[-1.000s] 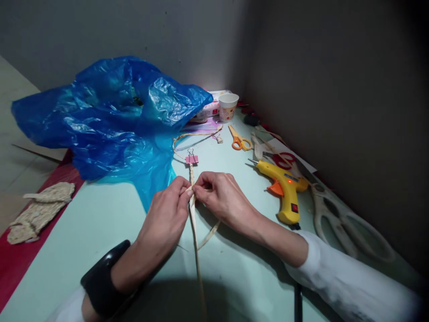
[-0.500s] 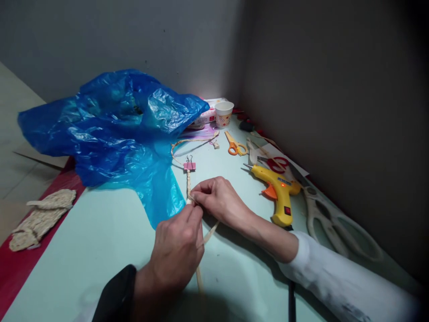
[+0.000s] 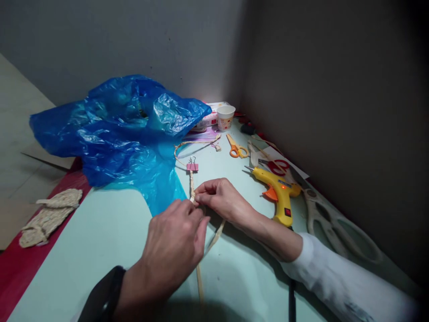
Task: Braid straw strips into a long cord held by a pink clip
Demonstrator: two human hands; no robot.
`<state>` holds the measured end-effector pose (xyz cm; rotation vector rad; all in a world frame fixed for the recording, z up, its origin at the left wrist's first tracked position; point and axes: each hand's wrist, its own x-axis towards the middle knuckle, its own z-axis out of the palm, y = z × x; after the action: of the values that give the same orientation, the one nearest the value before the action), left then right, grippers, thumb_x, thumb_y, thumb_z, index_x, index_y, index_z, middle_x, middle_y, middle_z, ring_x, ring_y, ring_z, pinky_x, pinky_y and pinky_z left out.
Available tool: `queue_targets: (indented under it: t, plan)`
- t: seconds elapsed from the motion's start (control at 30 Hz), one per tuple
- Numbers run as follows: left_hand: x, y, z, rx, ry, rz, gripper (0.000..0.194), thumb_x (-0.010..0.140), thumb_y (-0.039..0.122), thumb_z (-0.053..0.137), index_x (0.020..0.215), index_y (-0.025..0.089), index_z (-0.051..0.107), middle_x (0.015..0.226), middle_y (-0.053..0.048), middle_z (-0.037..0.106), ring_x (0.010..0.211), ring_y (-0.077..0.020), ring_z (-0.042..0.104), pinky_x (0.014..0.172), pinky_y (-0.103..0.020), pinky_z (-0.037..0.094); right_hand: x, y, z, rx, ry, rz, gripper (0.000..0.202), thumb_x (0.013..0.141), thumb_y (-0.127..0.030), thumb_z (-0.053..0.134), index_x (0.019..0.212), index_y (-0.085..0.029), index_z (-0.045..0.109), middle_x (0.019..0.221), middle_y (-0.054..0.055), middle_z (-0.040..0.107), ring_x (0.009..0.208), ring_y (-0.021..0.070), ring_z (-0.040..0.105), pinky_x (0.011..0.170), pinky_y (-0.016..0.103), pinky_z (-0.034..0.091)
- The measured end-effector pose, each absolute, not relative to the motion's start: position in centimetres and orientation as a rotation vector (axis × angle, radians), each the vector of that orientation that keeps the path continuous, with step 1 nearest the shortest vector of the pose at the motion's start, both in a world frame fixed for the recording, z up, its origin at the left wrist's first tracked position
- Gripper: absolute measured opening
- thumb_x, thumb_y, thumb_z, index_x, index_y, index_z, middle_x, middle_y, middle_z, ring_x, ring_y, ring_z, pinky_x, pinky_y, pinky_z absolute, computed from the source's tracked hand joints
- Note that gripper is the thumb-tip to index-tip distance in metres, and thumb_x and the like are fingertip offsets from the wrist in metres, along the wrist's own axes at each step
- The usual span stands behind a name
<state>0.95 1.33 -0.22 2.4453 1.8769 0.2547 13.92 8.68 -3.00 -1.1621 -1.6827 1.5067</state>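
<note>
A thin plaited straw braid [image 3: 192, 181] runs toward me from a pink binder clip [image 3: 192, 167] fixed at its far end. My right hand [image 3: 223, 197] pinches the braid between thumb and fingertips, just below the plaited stretch. Close beside it, my left hand [image 3: 174, 241] has its fingers curled down over the near end of the braid, with the thumb lying toward the right. Its fingertips are partly hidden. One loose flat straw strand [image 3: 217, 235] trails out right of the left hand, and another strand [image 3: 200, 284] hangs straight toward me below it.
A crumpled blue plastic bag [image 3: 127, 129] spreads on the left; a woven straw sole [image 3: 50, 217] lies left of it. A yellow glue gun [image 3: 281, 192], orange scissors [image 3: 236, 147], red-handled scissors [image 3: 278, 167], large pale scissors [image 3: 330, 219] and a paper cup [image 3: 225, 117] line the right and back.
My left hand has loosened slightly and turned, its thumb now lifted away to the right. My right hand keeps its pinch on the braid. The whole view has shifted a little.
</note>
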Motion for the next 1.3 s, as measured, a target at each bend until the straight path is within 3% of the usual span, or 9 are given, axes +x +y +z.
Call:
queue_targets:
  t: [0.1, 0.17, 0.23, 0.43, 0.6, 0.73, 0.93, 1.1, 1.3]
  plan:
    - [-0.6, 2.5, 0.6, 2.069, 1.954, 0.73, 0.025, 0.087, 0.034, 0.047, 0.082, 0.019, 0.067, 0.089, -0.009, 0.069, 0.084, -0.0249, 0.062, 0.074, -0.035, 0.046, 14.0, 8.8, -3.6, -1.169, -1.701, 1.472, 0.017, 0.072, -0.019, 0.055, 0.076, -0.014, 0.071, 0.072, 0.002, 0.069, 0.067, 0.0124, 0.058, 0.062, 0.021, 0.041]
    - [-1.3, 3.6, 0.6, 1.65, 1.862, 0.697, 0.026, 0.085, 0.042, 0.05, 0.088, 0.02, 0.064, 0.065, -0.003, 0.063, 0.055, -0.0183, 0.056, 0.052, -0.029, 0.042, 14.0, 8.8, -3.8, -1.179, -1.731, 1.44, 0.018, 0.073, -0.02, 0.055, 0.077, -0.014, 0.071, 0.073, 0.003, 0.07, 0.068, 0.0127, 0.059, 0.062, 0.021, 0.041]
    - [-1.5, 4.6, 0.1, 1.377, 1.635, 0.608, 0.027, 0.08, 0.042, 0.055, 0.093, 0.019, 0.061, 0.052, 0.004, 0.054, 0.038, -0.0122, 0.04, 0.04, -0.024, 0.03, 14.0, 8.8, -3.8, -1.207, -1.765, 1.397, 0.018, 0.073, -0.021, 0.056, 0.078, -0.014, 0.072, 0.071, 0.003, 0.069, 0.065, 0.012, 0.056, 0.058, 0.021, 0.039]
    - [-1.9, 5.8, -0.8, 1.548, 1.432, 0.66, 0.019, 0.078, 0.028, 0.057, 0.064, 0.017, 0.064, 0.064, -0.002, 0.062, 0.063, -0.0151, 0.051, 0.06, -0.024, 0.035, 14.5, 8.6, -2.1, -1.251, -1.96, 1.207, 0.018, 0.077, -0.019, 0.053, 0.072, -0.016, 0.07, 0.065, 0.001, 0.066, 0.056, 0.0098, 0.051, 0.054, 0.021, 0.033]
    - [-1.6, 5.4, -0.6, 1.584, 1.535, 0.635, 0.022, 0.077, 0.026, 0.053, 0.06, 0.019, 0.064, 0.05, 0.004, 0.047, 0.049, -0.0125, 0.035, 0.048, -0.024, 0.022, 14.6, 8.3, -1.6, -1.319, -2.097, 1.004, 0.018, 0.079, -0.02, 0.052, 0.072, -0.018, 0.068, 0.063, 0.001, 0.065, 0.058, 0.0118, 0.05, 0.053, 0.024, 0.027]
    - [-0.9, 5.5, -1.1, 1.395, 1.533, 0.701, 0.025, 0.08, 0.033, 0.05, 0.058, 0.021, 0.053, 0.05, 0.005, 0.037, 0.046, -0.0114, 0.028, 0.046, -0.024, 0.019, 14.7, 8.1, -1.6, -1.299, -2.161, 0.943, 0.018, 0.083, -0.021, 0.051, 0.074, -0.017, 0.066, 0.063, 0.002, 0.064, 0.058, 0.0118, 0.05, 0.054, 0.024, 0.027]
    - [-1.1, 6.1, -1.2, 1.608, 1.539, 0.654, 0.025, 0.076, 0.03, 0.052, 0.054, 0.02, 0.049, 0.056, 0.003, 0.041, 0.057, -0.0138, 0.036, 0.051, -0.025, 0.025, 15.0, 7.8, -0.6, -1.329, -2.278, 0.935, 0.02, 0.084, -0.018, 0.05, 0.076, -0.017, 0.068, 0.063, 0.003, 0.063, 0.057, 0.0121, 0.049, 0.055, 0.024, 0.026]
    - [-0.9, 5.7, -1.2, 1.325, 1.542, 0.691, 0.02, 0.075, 0.03, 0.053, 0.058, 0.02, 0.05, 0.052, 0.007, 0.027, 0.047, -0.0096, 0.021, 0.043, -0.024, 0.014, 15.2, 7.8, 0.0, -1.391, -2.4, 0.712, 0.022, 0.083, -0.019, 0.048, 0.077, -0.017, 0.069, 0.065, 0.006, 0.064, 0.056, 0.0137, 0.049, 0.054, 0.027, 0.024]
    - [-0.7, 5.3, -1.3, 1.233, 1.53, 0.719, 0.019, 0.074, 0.031, 0.054, 0.059, 0.019, 0.053, 0.05, 0.008, 0.027, 0.045, -0.0081, 0.02, 0.042, -0.023, 0.013, 14.8, 6.6, 0.1, -1.382, -2.434, 0.491, 0.019, 0.084, -0.02, 0.048, 0.078, -0.017, 0.066, 0.077, 0.006, 0.065, 0.063, 0.0153, 0.053, 0.054, 0.03, 0.023]
